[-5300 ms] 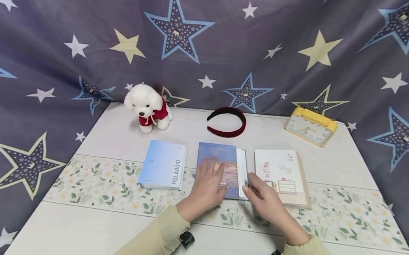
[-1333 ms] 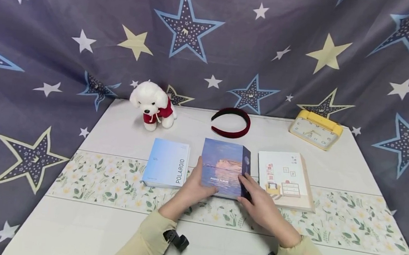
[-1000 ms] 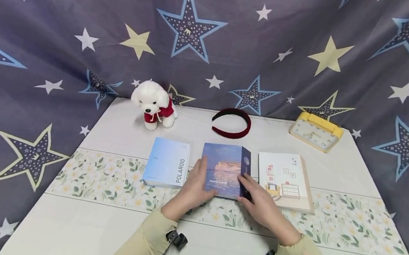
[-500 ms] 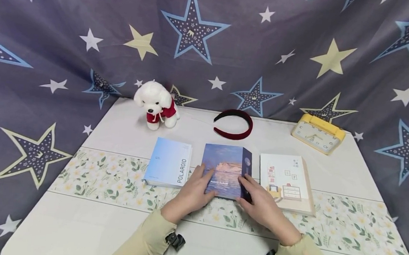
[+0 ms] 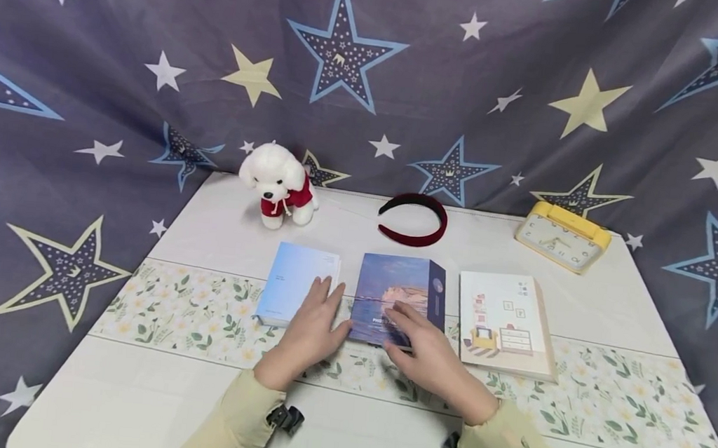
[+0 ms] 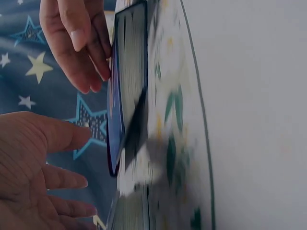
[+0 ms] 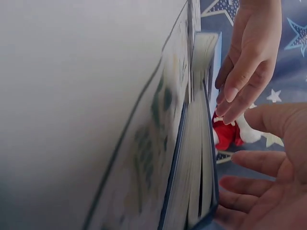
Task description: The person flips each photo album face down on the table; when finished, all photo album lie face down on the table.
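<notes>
A blue photo album [image 5: 392,283] with a painted seaside cliff lies closed in the middle of the table, its dark spine facing right. My right hand [image 5: 427,356] is over the lower right of its cover, fingers relaxed. My left hand [image 5: 309,329] is spread over the lower right part of the light-blue Polaroid album [image 5: 294,282], thumb near the photo album's left edge. In the left wrist view, the page edges [image 6: 132,57] of the photo album face the camera, and the right hand [image 6: 76,43] hovers by its cover. Neither hand grips anything.
To the right lies a thick white book [image 5: 503,320] with a drawn room on its cover. Behind stand a white plush dog [image 5: 274,179] in red, a dark red headband [image 5: 417,239] and a yellow alarm clock [image 5: 563,236]. A starry curtain [image 5: 353,132] hangs behind the table.
The photo album, showing a white strip at its right earlier, is now closed. My left hand has left it and moved left over the Polaroid album; my right hand has shifted left onto the cover.
</notes>
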Demonstrator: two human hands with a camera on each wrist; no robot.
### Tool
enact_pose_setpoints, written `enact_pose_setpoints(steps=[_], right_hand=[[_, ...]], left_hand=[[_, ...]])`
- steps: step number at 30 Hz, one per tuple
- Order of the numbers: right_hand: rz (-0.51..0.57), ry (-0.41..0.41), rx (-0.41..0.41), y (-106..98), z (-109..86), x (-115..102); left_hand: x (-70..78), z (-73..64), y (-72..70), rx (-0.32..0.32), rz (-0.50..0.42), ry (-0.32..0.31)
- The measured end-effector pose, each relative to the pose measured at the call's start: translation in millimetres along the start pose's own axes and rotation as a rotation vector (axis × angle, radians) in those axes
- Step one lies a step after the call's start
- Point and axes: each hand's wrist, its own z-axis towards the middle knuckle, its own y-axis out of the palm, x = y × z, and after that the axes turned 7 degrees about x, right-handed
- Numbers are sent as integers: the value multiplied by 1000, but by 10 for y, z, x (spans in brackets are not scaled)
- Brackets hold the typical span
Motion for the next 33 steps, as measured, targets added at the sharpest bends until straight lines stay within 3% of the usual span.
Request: enact_pose_setpoints(steps=[8, 16, 23, 30, 33], right_hand=[[88, -15, -90, 98, 172, -94], [200, 11, -176, 188, 340, -199], [329, 51, -253, 289, 452, -311], [638, 224, -362, 423, 569, -419], [704, 279, -395, 464, 612, -480]], left_hand=[[-249, -40, -118, 123, 161, -14], [-428, -70, -202, 146, 228, -83], [-493, -72, -250, 54, 166, -144], [-514, -76, -238, 1, 122, -177], [-520, -67, -240, -10, 109, -187]])
